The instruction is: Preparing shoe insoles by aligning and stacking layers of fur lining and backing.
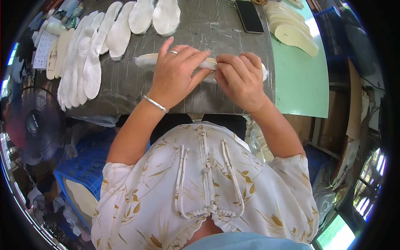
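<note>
While the left hand (177,70) grips a white insole (146,61) between thumb and fingers, the right hand (241,77) pinches it with bunched fingertips just beside. It lies crosswise, one end poking out at the left hand's nine o'clock, the other at the right hand's three. Beyond, white insoles (120,33) spread over the dark table (191,98) from nine to eleven o'clock; cream insoles (293,37) overlap on a green board (298,81) at two, and a phone (250,16) lies at one.
</note>
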Demonstrator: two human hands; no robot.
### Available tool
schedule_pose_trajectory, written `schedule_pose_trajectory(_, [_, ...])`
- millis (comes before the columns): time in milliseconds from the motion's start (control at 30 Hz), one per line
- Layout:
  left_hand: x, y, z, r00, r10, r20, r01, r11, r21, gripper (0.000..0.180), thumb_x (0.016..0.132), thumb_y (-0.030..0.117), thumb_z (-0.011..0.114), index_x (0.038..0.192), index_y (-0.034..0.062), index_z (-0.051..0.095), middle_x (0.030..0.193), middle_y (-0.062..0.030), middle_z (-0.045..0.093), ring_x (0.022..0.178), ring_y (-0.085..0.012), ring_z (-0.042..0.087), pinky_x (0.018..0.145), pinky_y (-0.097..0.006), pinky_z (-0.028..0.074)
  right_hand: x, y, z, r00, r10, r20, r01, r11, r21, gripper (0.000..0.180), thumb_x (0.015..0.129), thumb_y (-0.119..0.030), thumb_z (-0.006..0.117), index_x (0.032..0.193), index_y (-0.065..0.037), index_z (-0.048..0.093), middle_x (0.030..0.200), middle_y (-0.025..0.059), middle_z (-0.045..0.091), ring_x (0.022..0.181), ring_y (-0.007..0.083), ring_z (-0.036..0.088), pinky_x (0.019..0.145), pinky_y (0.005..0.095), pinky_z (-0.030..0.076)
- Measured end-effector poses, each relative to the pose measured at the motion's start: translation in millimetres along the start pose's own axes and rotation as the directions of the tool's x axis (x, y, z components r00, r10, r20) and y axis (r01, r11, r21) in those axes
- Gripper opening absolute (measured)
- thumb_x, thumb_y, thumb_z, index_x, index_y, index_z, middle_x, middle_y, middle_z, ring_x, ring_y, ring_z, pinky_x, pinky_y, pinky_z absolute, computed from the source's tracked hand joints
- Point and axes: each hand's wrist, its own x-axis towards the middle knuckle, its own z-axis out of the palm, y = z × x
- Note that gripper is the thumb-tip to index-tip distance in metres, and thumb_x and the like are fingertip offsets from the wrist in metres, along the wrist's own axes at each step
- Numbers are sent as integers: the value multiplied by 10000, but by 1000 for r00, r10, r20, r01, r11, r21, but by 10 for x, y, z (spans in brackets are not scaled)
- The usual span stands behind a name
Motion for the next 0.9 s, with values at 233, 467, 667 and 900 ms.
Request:
schedule_pose_trajectory(233, [-44,-4,5,992,-77,97,80,996,-26,164,784,81,698,942,118,724,844,-12,666,811,-208,612,926,-393,394,-122,64,-208,934,332,131,-357,879,315,430,759,-49,716,1158,-76,560,1221,77,612,808,163,659,887,351,446])
schedule_pose_trajectory(467, [24,55,-86,991,-56,123,57,998,-10,189,763,72,707,946,122,718,825,-21,641,805,-233,587,928,-394,383,-112,252,-393,952,144,272,-211,949,236,250,728,-32,703,969,-81,656,1102,42,617,943,229,606,842,361,448])
schedule_pose_trajectory(667, [-5,35,-77,994,-27,110,25,999,24,185,729,91,738,904,140,704,815,-8,602,785,-232,578,926,-391,395,-88,386,-412,933,154,325,-209,967,142,195,736,-78,738,906,-93,645,1001,17,597,876,218,581,750,351,449])
schedule_pose_trajectory(900, [-2,39,-81,991,-24,133,21,999,25,178,731,84,735,898,133,697,811,-15,592,792,-228,581,926,-392,397,-42,421,-408,927,74,369,-157,967,199,146,753,-88,732,828,-75,608,1067,38,602,941,243,581,813,373,456])
